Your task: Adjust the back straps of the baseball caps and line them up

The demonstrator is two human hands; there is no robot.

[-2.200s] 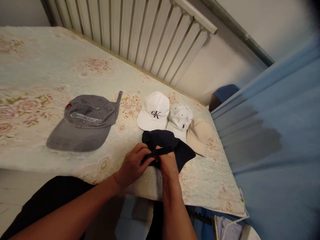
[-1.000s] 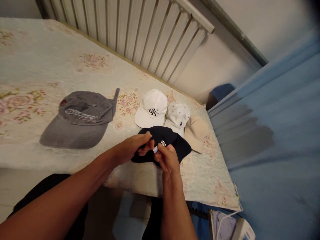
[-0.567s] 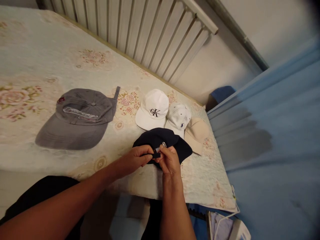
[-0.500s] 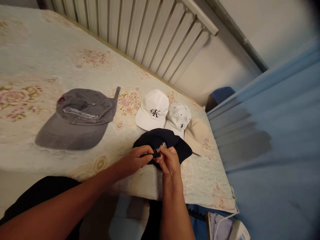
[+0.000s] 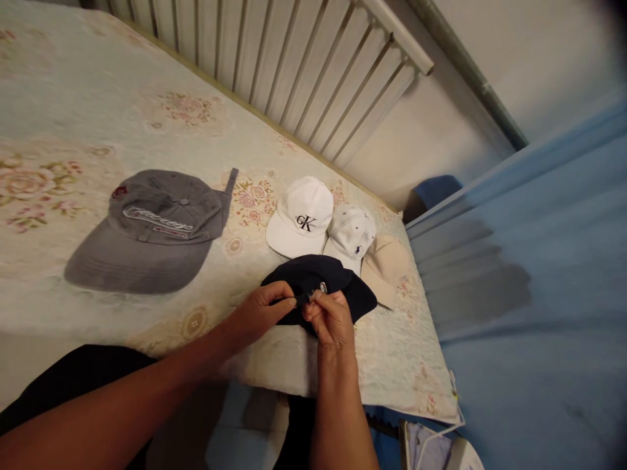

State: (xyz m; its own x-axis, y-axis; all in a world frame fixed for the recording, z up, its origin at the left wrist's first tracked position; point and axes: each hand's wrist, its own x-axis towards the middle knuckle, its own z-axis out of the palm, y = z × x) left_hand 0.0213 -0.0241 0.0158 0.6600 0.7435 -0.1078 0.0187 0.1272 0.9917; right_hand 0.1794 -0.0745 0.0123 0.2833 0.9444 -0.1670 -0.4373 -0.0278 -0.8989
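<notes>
A dark navy cap (image 5: 318, 271) lies near the bed's front edge, its brim pointing right. My left hand (image 5: 262, 310) pinches the cap's dark strap (image 5: 302, 299) from the left side. Close against it, my right hand (image 5: 333, 316) is closed at the strap's end, beside a small metal buckle (image 5: 322, 287). What exactly the right fingertips grip is partly hidden. Just behind the navy cap stand a white cap with black letters (image 5: 301, 219), a white cap with a small dark logo (image 5: 351, 232) and a beige cap (image 5: 386, 264).
A larger-looking grey cap (image 5: 157, 228) lies to the left, its strap sticking out. Everything rests on a floral bedcover (image 5: 112, 111). Pale rails (image 5: 274, 59) run along the far side, and a blue curtain (image 5: 514, 281) hangs at the right.
My left hand has drawn slightly left, and the strap between my hands now slants up toward the right hand. The other caps keep their places.
</notes>
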